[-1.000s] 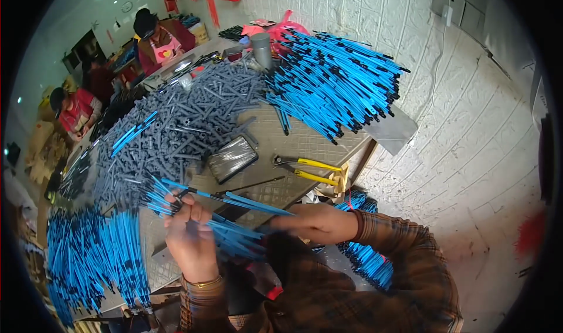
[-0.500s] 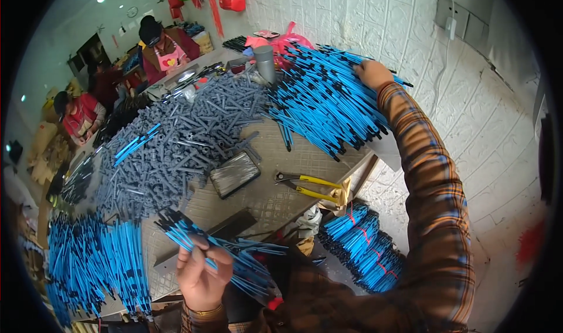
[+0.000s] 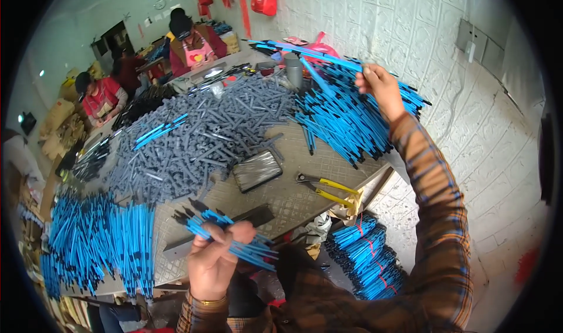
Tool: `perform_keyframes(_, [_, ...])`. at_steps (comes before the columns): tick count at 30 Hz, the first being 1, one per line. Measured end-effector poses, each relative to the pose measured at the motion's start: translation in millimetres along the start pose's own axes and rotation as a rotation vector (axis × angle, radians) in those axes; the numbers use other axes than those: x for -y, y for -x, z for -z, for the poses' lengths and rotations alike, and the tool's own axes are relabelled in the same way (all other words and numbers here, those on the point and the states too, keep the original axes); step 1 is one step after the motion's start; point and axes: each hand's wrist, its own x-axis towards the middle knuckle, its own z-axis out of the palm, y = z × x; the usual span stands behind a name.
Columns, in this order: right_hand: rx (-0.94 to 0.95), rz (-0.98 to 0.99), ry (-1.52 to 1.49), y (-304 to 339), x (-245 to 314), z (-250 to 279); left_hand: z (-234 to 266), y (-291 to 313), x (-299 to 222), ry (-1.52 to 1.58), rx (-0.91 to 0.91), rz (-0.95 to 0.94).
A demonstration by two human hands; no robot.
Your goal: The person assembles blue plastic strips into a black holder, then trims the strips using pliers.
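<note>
My left hand [image 3: 212, 258] grips a small bundle of blue rods with black tips [image 3: 234, 239], held just above the near edge of the table [image 3: 293, 201]. My right hand [image 3: 381, 87] is stretched out to the far right, lifting a few long blue rods [image 3: 316, 57] off the big heap of blue rods [image 3: 346, 119] by the white wall. A wide mound of grey plastic parts [image 3: 205, 136] fills the table's middle.
Yellow-handled pliers [image 3: 325, 186] and a shallow dark tray [image 3: 257, 170] lie on the table. Another heap of blue rods [image 3: 97, 239] sits at the left; tied bundles [image 3: 366, 260] lie on the floor. Two people [image 3: 190, 37] work at the far end.
My right hand, which had reached into the far heap half a second ago, has risen with a few long rods. My left hand keeps its bundle, roughly in place.
</note>
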Motion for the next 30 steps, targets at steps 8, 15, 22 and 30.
perform_keyframes(8, [0.233,0.312,0.221,165,28,-58,-14,-31,-14,0.226,-0.301,-0.202])
perform_keyframes(15, [0.265,0.621,0.383,249,23,-81,24,-41,-7,0.094,-0.391,-0.382])
perform_keyframes(22, [0.172,0.568,0.326,274,15,-94,23,-34,-9,0.121,-0.426,-0.445])
perform_keyframes(30, [0.238,0.49,0.362,283,9,-91,35,-27,-8,-0.037,-0.45,-0.427])
